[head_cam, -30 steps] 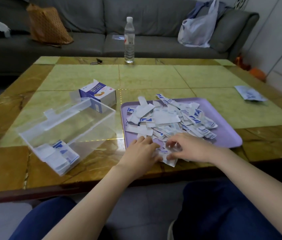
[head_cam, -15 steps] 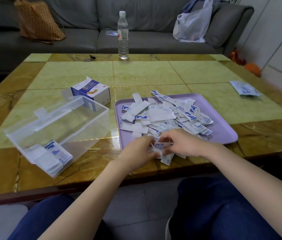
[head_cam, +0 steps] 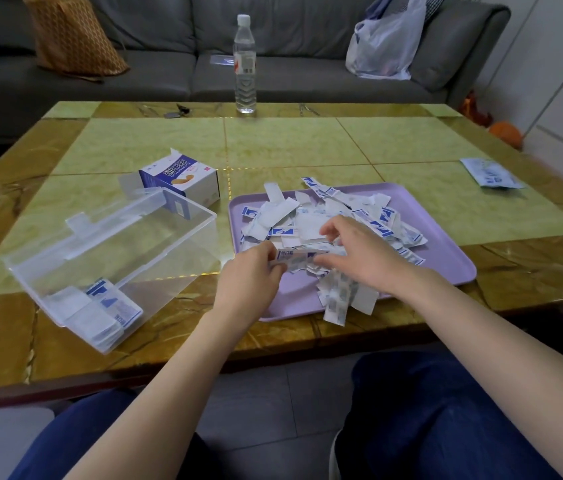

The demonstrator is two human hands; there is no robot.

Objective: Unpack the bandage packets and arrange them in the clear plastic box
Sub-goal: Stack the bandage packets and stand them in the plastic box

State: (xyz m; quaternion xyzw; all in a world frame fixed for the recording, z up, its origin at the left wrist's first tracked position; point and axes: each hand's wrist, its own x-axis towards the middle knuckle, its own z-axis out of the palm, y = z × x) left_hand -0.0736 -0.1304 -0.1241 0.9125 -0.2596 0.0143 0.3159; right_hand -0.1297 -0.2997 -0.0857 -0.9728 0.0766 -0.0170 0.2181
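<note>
Left hand (head_cam: pixel 250 275) & right hand (head_cam: pixel 363 261) pinch 1 small bundle of bandage packets (head_cam: pixel 294 257) over the pile (head_cam: pixel 307 221) on the purple tray (head_cam: pixel 446 244). Gathering step, prob.; next calls for squaring it, then carrying it left into clear plastic box (head_cam: pixel 134 237), beside 1 stack (head_cam: pixel 114 310) inside.

Open tabletop (head_cam: pixel 290 143) stretches beyond the tray (head_cam: pixel 446 244); the carton (head_cam: pixel 183 183) crowds the clear plastic box (head_cam: pixel 183 247).
</note>
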